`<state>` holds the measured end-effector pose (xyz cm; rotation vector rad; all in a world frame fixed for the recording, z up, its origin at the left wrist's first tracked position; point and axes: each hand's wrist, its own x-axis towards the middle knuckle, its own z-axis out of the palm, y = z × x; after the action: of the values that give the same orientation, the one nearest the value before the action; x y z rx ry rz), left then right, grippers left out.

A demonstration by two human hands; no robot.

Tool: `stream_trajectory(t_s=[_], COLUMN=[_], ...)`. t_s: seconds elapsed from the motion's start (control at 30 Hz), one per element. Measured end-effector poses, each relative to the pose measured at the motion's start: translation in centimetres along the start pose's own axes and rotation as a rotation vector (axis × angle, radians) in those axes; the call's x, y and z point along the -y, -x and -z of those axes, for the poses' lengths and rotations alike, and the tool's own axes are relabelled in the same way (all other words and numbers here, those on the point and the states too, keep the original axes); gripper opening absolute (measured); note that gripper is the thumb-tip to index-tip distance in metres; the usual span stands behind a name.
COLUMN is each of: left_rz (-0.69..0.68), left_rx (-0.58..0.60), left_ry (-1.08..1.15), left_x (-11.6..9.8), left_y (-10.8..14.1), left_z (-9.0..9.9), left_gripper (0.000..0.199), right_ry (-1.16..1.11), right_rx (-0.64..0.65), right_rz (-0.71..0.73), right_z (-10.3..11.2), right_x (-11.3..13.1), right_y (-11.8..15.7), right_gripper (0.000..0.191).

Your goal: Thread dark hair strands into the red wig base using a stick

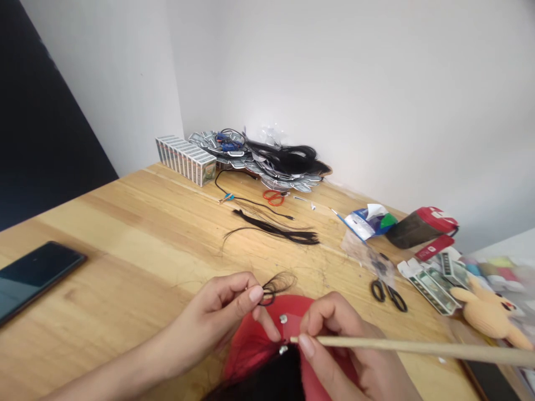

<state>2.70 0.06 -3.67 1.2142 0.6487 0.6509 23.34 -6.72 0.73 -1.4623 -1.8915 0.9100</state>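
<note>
Down at the near edge of the light wooden table (137,223), there's a smooth red rounded form (298,304) with shiny silver pins (283,319) and thick black hair (271,384) lying over it. Left hand (236,309) is pinching a thin looped lock of black strands (273,289) just above the form; right hand (340,334) grips a long pale wooden stick (409,346) near its tip. That lock's probably super light, soft and kinda slippery, so I'd pinch it tight at the gathered loop. Stick looks stiff; holding close to the tip should steady it.
</note>
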Motion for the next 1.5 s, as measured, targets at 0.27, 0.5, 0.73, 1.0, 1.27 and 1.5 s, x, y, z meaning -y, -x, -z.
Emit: stream_trajectory(t_s=[0.27, 0.5, 0.73, 1.0, 1.27, 1.5], left_rz=[-0.015, 0.102, 0.066, -0.028, -0.123, -0.333], left_rx=[0.032, 0.251, 0.243, 0.266, 0.229, 0.181], left_ry=[0.011, 0.120, -0.152, -0.459, -0.686, -1.044], left_x=[-0.1, -1.1, -2.1, -1.5, -1.6, -2.2], left_y=[0.2, 0.7, 0.6, 0.3, 0.2, 0.9], left_z=[0.3, 1.1, 0.7, -0.1, -0.9, -1.6], left_gripper=[0.039, 0.046, 0.044, 0.039, 0.027, 0.019], right_ry=[-0.067, -0.119, -0.277, -0.335, -0.337, -0.301], right_rx=[0.021, -0.012, -0.026, -0.028, -0.036, -0.027], right_rz=[-0.106, -0.145, -0.152, -0.179, -0.205, -0.174], right_z=[-0.2, 0.1, -0.2, -0.2, 0.1, 0.0], right_x=[-0.4, -0.3, -0.8, -0.1, 0.6, 0.2], right_y=[-0.1, 0.0, -0.2, -0.2, -0.4, -0.5], right_gripper=[0.015, 0.023, 0.033, 0.033, 0.034, 0.035])
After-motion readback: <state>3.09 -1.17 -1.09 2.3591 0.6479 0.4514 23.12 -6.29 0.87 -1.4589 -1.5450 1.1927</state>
